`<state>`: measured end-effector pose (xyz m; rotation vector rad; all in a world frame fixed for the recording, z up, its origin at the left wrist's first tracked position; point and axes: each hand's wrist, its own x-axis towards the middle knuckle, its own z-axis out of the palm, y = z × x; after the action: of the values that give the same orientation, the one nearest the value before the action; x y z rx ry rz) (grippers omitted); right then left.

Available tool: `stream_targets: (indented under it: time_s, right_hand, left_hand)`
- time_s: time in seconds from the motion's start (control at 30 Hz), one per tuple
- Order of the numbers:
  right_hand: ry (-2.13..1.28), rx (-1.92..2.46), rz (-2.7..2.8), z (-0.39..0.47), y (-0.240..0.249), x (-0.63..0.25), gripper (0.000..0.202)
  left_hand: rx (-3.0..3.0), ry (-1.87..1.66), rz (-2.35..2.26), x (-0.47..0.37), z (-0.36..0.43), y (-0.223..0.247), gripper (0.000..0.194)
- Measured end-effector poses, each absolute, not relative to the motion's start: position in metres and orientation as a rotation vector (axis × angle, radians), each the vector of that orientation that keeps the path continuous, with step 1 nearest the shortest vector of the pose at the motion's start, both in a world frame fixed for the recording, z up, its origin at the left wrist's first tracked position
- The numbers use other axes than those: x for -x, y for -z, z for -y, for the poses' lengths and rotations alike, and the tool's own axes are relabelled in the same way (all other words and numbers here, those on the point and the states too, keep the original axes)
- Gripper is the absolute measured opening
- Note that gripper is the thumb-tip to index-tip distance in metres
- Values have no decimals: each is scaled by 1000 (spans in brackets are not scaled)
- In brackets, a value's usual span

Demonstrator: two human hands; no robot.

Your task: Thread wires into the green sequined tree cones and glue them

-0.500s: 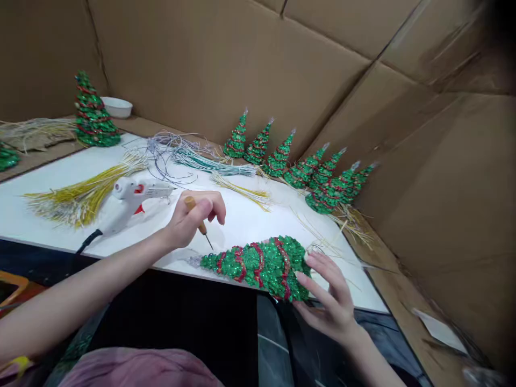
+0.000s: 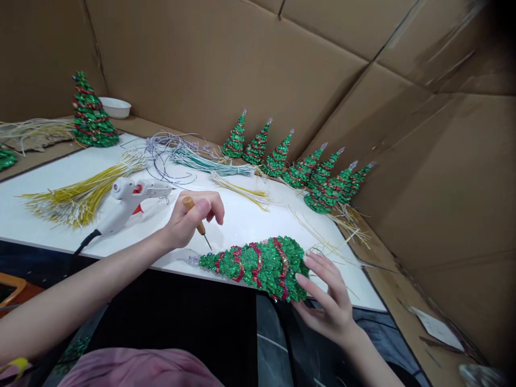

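Note:
A glittery green Christmas tree ornament (image 2: 258, 266) with red garland bands lies on its side along the front edge of the white board (image 2: 258, 226). Its clear tip points left and its wide base faces right. My left hand (image 2: 195, 217) is closed round the wooden handle of an awl (image 2: 200, 226), whose thin metal point hangs just above the tree's narrow end. At the base, my right hand (image 2: 324, 295) grips the tree with fingers on the rim, steadying it. The underside of the base is hidden from view.
A white glue gun (image 2: 124, 201) lies left of my left hand, near yellow wire bundles (image 2: 86, 191) and green wires (image 2: 213, 162). Several finished-looking small trees (image 2: 276, 156) stand along the cardboard wall (image 2: 226, 59). A larger tree (image 2: 92, 115) and white bowl (image 2: 116, 107) are at back left.
Both hands and the lying tree keep almost the same pose. The whole view has shifted very slightly.

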<state>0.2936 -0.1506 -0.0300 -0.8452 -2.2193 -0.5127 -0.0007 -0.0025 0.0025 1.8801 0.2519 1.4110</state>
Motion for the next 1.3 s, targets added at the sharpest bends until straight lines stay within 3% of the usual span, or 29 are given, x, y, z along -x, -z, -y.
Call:
stream_targets:
  time_s: [0.57, 0.97, 1.3]
  right_hand:
    - [488, 867, 2210, 149, 26, -291, 86]
    - [282, 1096, 2289, 132, 7, -289, 75]
    - [84, 1191, 2318, 104, -10, -293, 78]
  left_hand:
    - [-1896, -1412, -277, 1, 3, -3, 61]
    - [-1871, -1452, -302, 1, 0, 0, 59]
    - [-1756, -1605, -441, -1, 2, -3, 56]
